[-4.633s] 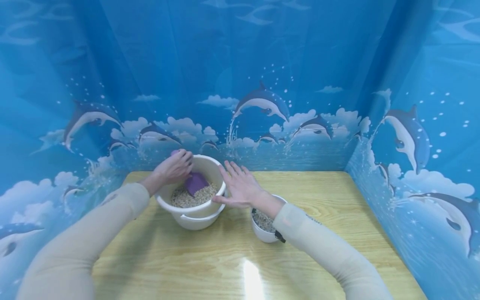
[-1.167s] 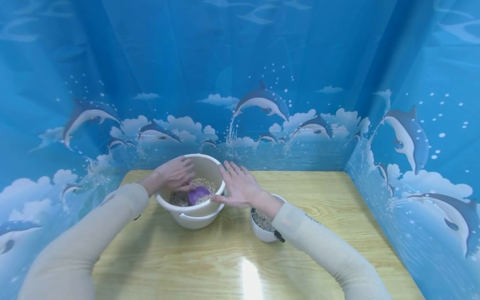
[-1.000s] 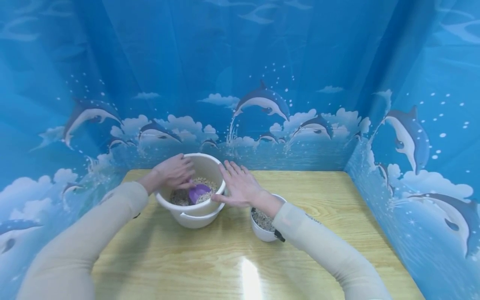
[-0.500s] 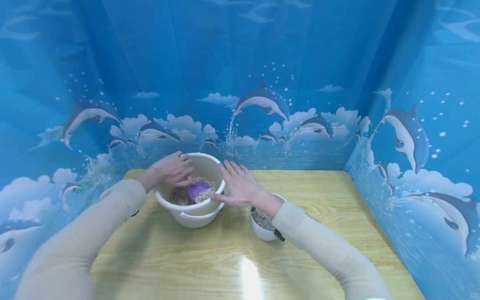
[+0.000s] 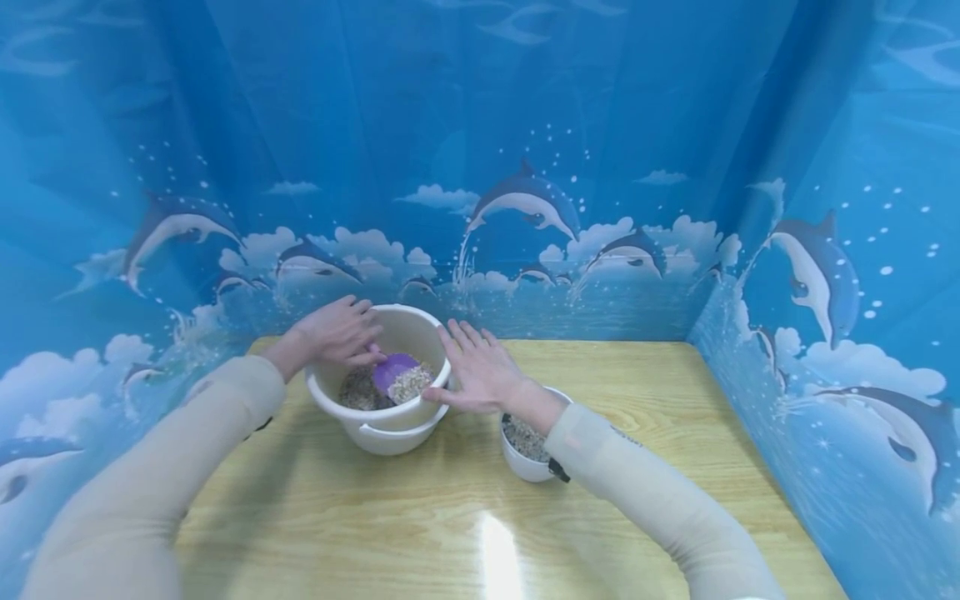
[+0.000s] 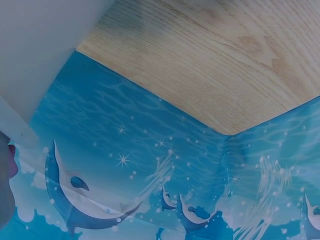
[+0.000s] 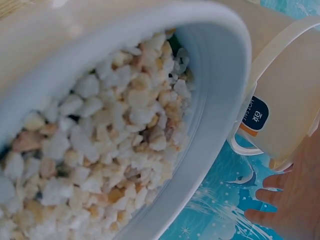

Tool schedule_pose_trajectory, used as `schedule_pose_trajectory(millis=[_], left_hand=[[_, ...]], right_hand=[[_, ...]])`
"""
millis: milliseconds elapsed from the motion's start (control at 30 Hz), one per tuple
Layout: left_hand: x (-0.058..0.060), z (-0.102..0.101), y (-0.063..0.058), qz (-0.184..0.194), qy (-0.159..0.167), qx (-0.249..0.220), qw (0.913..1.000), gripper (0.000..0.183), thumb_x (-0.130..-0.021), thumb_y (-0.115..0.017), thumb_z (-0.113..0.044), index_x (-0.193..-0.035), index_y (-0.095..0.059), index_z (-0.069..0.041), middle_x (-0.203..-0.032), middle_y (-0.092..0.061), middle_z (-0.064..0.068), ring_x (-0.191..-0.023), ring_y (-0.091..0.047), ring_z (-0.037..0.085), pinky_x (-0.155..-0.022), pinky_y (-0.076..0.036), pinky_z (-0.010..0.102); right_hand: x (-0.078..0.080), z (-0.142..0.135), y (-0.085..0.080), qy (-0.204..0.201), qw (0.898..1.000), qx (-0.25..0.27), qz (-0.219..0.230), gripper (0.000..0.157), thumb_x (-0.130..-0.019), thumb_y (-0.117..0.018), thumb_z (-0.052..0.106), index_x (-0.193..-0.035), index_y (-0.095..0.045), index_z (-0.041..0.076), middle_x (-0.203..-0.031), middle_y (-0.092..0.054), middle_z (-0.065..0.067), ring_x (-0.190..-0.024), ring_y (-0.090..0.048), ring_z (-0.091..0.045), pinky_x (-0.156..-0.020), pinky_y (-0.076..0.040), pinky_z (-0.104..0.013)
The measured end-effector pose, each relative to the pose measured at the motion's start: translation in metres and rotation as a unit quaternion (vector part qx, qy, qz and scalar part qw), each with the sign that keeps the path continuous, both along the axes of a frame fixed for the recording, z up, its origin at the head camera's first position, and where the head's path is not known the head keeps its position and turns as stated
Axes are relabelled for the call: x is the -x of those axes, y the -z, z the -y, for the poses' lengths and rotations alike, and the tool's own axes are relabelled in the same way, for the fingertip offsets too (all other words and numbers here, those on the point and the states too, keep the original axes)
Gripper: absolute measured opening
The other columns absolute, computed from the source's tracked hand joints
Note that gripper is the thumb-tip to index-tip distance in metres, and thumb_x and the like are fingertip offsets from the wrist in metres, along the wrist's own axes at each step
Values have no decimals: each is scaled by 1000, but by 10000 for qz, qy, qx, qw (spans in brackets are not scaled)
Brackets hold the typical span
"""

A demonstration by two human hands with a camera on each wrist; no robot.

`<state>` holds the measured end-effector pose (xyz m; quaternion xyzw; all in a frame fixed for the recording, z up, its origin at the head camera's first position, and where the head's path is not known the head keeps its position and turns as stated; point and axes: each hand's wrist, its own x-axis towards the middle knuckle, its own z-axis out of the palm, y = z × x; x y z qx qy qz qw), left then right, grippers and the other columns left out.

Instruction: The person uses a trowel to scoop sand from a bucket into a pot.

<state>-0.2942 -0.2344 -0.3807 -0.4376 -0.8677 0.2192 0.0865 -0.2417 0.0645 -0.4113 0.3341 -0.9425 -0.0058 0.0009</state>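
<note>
In the head view my left hand (image 5: 341, 332) reaches over the left side of a white bucket (image 5: 393, 437) and grips the handle of a purple scoop (image 5: 395, 367). Pale gravel lies on the scoop's blade, above the gravel (image 5: 362, 392) in the bucket. My right hand (image 5: 482, 367) lies with spread, straight fingers against the bucket's right side, its thumb over the rim. Below my right wrist stands a small white pot (image 5: 527, 468) of gravel, partly hidden by the forearm. Only a sliver of the left hand (image 6: 6, 187) enters the left wrist view.
Both containers stand on a wood-grain table (image 5: 420, 533). Blue dolphin-print sheeting (image 5: 480, 200) walls its back and sides, with the bucket close to the back sheet. In the right wrist view the pot's rim (image 7: 220, 85) fills much of the foreground.
The scoop has dug down into the gravel and come up again with a heap on its blade. My left hand has shifted slightly up and left; the right hand stays put.
</note>
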Motion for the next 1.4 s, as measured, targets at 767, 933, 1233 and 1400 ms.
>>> schedule_pose_trajectory(millis=[767,933,1233,1400], left_hand=[[-3,7,-7,38,-304,-278,9991,42,-105,-54,-55,-98,-63,-14,-93,-63,9,-89,-57,26,-82,-52,44],[-3,8,-9,20,-337,-299,9990,43,-105,-55,-55,-102,-65,-13,-96,-64,10,-92,-59,27,-84,-53,46],[-5,10,-10,139,-464,-426,9979,42,-106,-54,-55,-100,-64,-15,-96,-64,10,-94,-59,28,-87,-54,48],[-7,11,-10,168,-456,-464,9977,42,-106,-53,-55,-100,-64,-15,-97,-65,10,-94,-59,28,-87,-54,48]], right_hand=[[1,0,1,-4,10000,-33,36,137,-71,10,103,-169,0,8,-178,-6,-18,-165,-18,-37,-130,-23,-59],[0,-1,0,-22,10000,18,18,143,-64,18,103,-169,-1,7,-177,-7,-19,-165,-19,-38,-130,-23,-59],[0,-1,0,-31,10000,-17,16,142,-66,17,102,-169,0,7,-177,-6,-19,-165,-18,-38,-130,-23,-59],[0,0,0,-9,10000,-39,59,142,-64,18,103,-169,0,8,-178,-5,-19,-165,-17,-38,-131,-22,-59]])
